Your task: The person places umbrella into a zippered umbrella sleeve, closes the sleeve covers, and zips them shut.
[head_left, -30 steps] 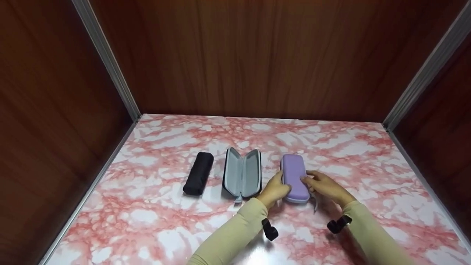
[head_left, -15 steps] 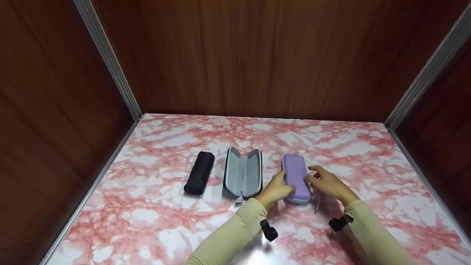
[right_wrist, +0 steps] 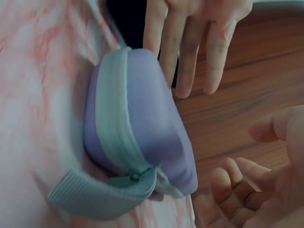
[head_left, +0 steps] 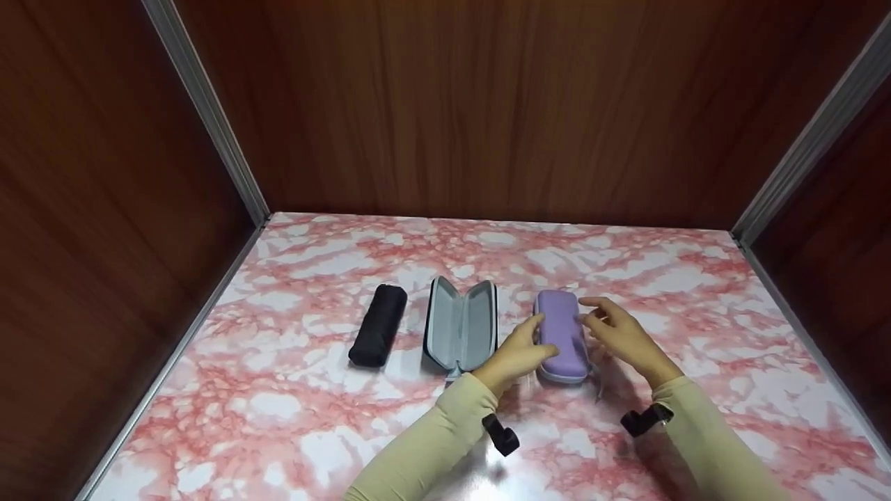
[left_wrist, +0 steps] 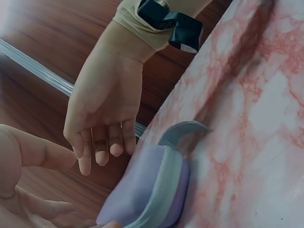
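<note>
A closed purple zip case [head_left: 562, 334] lies on the tabletop, long side pointing away from me. My left hand [head_left: 515, 356] is at its left side with relaxed fingers, thumb over the lower left edge in the head view; whether it touches cannot be told. On the other side, my right hand [head_left: 626, 344] hovers off the case, fingers loosely bent around nothing. The right wrist view shows the case's pale zip band [right_wrist: 114, 109] and a grey fabric strap [right_wrist: 104, 194] at its end. Left of the hands, a grey-lined case [head_left: 459, 327] stands unzipped and spread.
A black soft pouch-like bundle [head_left: 378, 325] lies farthest left, beside the spread case. The red-and-white marbled table [head_left: 313, 431] is bounded by dark wooden panels [head_left: 473, 111] with metal corner strips. Black wrist cameras [head_left: 501, 435] hang from both sleeves.
My right hand has let go of the purple case and lifted off its right side. The left hand has eased slightly leftward. The case stays in nearly the same place.
</note>
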Action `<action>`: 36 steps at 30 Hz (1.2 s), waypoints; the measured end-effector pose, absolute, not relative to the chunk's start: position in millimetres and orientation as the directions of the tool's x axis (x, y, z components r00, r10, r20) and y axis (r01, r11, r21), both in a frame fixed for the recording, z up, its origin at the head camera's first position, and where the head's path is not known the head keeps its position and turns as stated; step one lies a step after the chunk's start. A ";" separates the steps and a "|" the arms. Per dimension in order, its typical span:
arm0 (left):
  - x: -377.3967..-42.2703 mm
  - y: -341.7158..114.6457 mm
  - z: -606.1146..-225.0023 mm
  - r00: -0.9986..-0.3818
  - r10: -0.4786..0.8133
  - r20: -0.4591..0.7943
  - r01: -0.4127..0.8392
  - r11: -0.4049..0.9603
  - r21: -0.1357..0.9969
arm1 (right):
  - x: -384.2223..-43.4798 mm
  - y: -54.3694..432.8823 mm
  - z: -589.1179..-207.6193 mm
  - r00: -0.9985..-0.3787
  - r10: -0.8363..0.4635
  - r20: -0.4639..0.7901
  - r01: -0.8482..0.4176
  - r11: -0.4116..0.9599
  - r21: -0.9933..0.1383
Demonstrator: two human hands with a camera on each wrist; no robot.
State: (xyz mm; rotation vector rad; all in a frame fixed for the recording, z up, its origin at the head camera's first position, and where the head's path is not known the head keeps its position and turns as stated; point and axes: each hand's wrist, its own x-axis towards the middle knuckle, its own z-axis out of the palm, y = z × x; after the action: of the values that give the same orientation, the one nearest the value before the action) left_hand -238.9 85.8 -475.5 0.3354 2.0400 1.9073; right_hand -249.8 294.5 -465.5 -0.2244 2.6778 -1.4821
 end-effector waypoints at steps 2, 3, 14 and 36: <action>-238.2 82.4 -472.5 -0.914 0.400 -0.068 -0.053 0.049 0.997 | -250.3 291.8 -463.7 -0.985 -0.173 0.017 -0.102 0.495 -0.863; -238.3 80.8 -471.1 -0.912 0.407 -0.058 -0.049 0.032 0.998 | -250.9 290.3 -463.2 -0.983 -0.180 0.022 -0.108 0.480 -0.871; -237.2 49.3 -459.2 -0.914 0.403 0.040 0.074 0.069 0.995 | -253.7 263.4 -460.0 -0.969 -0.249 -0.003 -0.086 0.349 -0.933; -255.9 -42.5 -444.4 -0.945 0.268 0.188 0.280 0.358 0.891 | -262.5 200.9 -469.7 -0.954 -0.294 -0.052 -0.015 0.221 -0.975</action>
State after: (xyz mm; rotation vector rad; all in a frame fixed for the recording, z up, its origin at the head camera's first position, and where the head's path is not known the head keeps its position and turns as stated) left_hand -255.9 -42.5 -444.4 0.5240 2.5975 1.7066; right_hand -262.5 200.9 -469.7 -0.2929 2.2683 -1.8068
